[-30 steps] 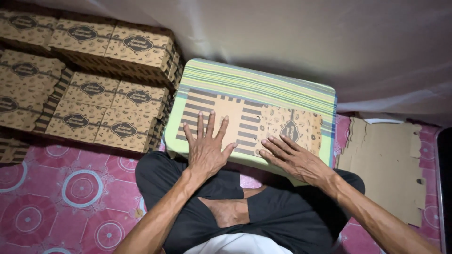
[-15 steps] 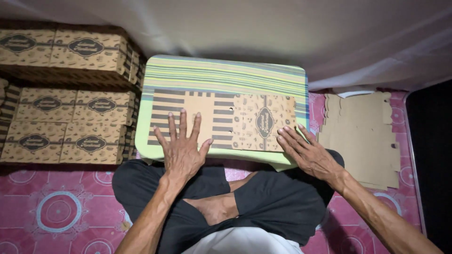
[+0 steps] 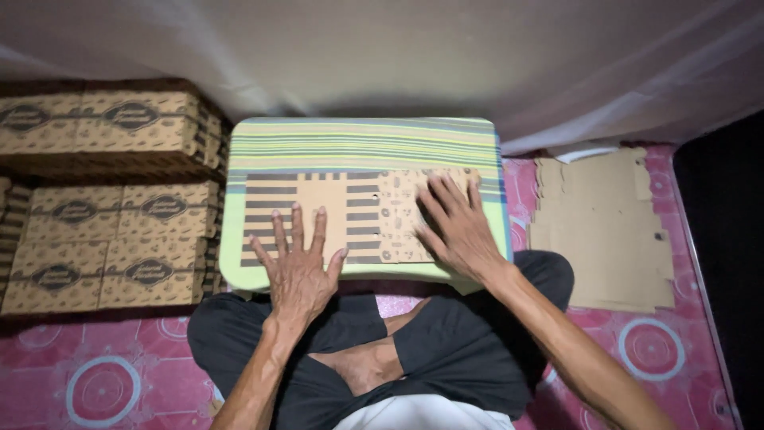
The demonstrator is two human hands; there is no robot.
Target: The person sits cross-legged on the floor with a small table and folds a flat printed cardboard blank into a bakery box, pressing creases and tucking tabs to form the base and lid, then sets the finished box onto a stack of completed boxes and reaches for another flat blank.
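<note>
A flat, unfolded cardboard box blank [image 3: 350, 215], brown with printed stripes and patterns; it lies spread under both grips on the striped worktop [image 3: 362, 143].

Stacked boxes [image 3: 103, 191] walled off my nine o'clock, close against the tray table [image 3: 362, 143]. At three o'clock a flat cardboard pile [image 3: 605, 231] lay low on the mat. The table's far striped band at twelve o'clock lay bare.

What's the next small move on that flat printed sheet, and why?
Probably fold up one side panel. The flat cardboard blank lies unfolded on the striped lap table, with the left hand and right hand both pressed flat on it, fingers spread.
</note>
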